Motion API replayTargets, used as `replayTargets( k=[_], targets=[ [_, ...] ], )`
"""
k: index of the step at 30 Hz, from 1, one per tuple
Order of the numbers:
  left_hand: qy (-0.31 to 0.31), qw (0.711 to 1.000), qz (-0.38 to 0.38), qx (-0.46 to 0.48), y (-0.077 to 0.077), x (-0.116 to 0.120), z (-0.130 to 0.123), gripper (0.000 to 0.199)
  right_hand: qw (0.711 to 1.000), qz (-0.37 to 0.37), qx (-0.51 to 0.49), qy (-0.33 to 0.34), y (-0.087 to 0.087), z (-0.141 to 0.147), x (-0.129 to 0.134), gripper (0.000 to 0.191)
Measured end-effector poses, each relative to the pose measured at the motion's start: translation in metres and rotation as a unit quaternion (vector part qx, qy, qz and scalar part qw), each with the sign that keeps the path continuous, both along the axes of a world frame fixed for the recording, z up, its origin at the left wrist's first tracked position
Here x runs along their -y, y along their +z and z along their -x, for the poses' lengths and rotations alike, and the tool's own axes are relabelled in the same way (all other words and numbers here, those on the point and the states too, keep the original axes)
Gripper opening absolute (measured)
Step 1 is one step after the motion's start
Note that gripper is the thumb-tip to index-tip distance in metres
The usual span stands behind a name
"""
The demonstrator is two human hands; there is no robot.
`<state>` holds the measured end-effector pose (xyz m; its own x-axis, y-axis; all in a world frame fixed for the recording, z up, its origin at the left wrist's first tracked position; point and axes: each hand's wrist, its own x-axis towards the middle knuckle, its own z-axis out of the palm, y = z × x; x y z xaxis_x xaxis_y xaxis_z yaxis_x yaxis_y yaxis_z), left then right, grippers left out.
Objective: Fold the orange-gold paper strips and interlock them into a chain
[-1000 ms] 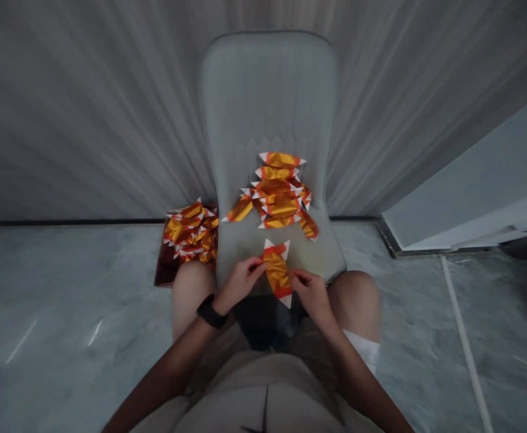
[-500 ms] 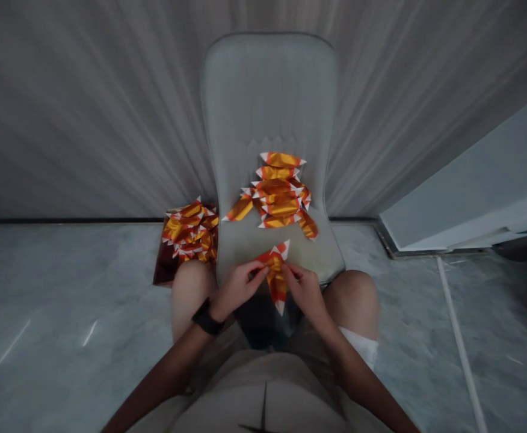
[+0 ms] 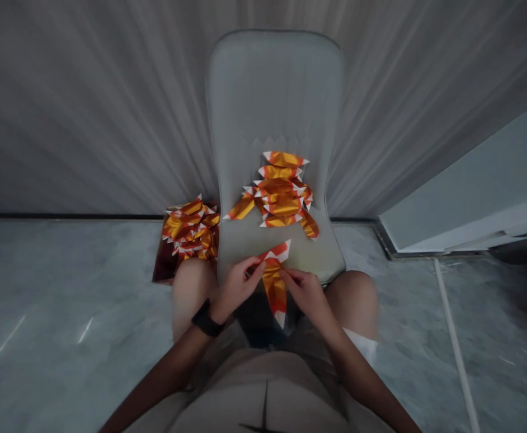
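Between my hands, above the front of the chair seat, is a folded gold-and-red paper piece (image 3: 274, 285) with white pointed ends. One point aims up and right, the other down toward my lap. My left hand (image 3: 240, 285), with a dark band on its wrist, pinches the paper's upper left part. My right hand (image 3: 306, 294) pinches its right edge near the middle. On the seat beyond lies a pile of similar folded paper pieces (image 3: 284, 195), gold with red and white tips, partly overlapping one another.
A grey chair (image 3: 275, 90) faces me, its back against a pleated curtain (image 3: 110, 108). On the floor to its left, a dark red box (image 3: 163, 270) holds many more folded pieces. My knees flank the seat. A pale panel (image 3: 471, 180) stands at right.
The paper in my hands has opened out somewhat: its lower point reaches further down and its upper flap shows more red and white. Both hands stay nearly in place.
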<state>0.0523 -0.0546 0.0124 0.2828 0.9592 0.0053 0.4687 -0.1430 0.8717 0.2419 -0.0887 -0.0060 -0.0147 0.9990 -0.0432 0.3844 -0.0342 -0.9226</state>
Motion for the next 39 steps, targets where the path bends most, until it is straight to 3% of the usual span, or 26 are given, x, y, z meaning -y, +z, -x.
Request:
replayTargets(
  k=[4, 9, 17, 21, 25, 30, 35, 39],
  targets=[
    [-0.027, 0.999, -0.028, -0.016, 0.001, 0.0, 0.001, 0.032, 0.999, -0.032, 0.0, -0.028, 0.004, 0.006, -0.002, 0.036],
    [-0.046, 0.998, -0.04, -0.028, 0.001, -0.006, 0.006, 0.034, 0.999, -0.005, -0.017, -0.033, 0.004, 0.008, -0.01, 0.048],
    [0.038, 0.998, -0.029, -0.037, -0.004, -0.01, 0.004, 0.04, 0.999, 0.032, 0.003, -0.042, 0.006, 0.009, 0.012, 0.038],
    [0.057, 0.998, -0.016, -0.038, -0.002, -0.006, 0.0, 0.04, 0.996, 0.048, 0.053, -0.049, 0.004, 0.007, 0.021, 0.051],
    [0.01, 0.999, 0.036, -0.029, -0.005, 0.016, -0.004, 0.039, 0.991, 0.027, 0.099, -0.082, 0.007, 0.004, 0.02, 0.056],
    [-0.058, 0.996, 0.068, -0.02, -0.014, 0.041, -0.009, 0.038, 0.993, 0.023, 0.106, -0.036, 0.011, -0.007, 0.017, 0.059],
    [-0.079, 0.993, 0.091, 0.007, -0.017, 0.042, -0.003, 0.039, 0.998, 0.048, 0.042, -0.009, 0.001, -0.018, 0.015, 0.06],
    [-0.077, 0.992, 0.097, 0.025, -0.017, 0.039, 0.003, 0.041, 0.997, 0.072, -0.025, -0.025, -0.009, -0.013, 0.022, 0.057]
  ],
)
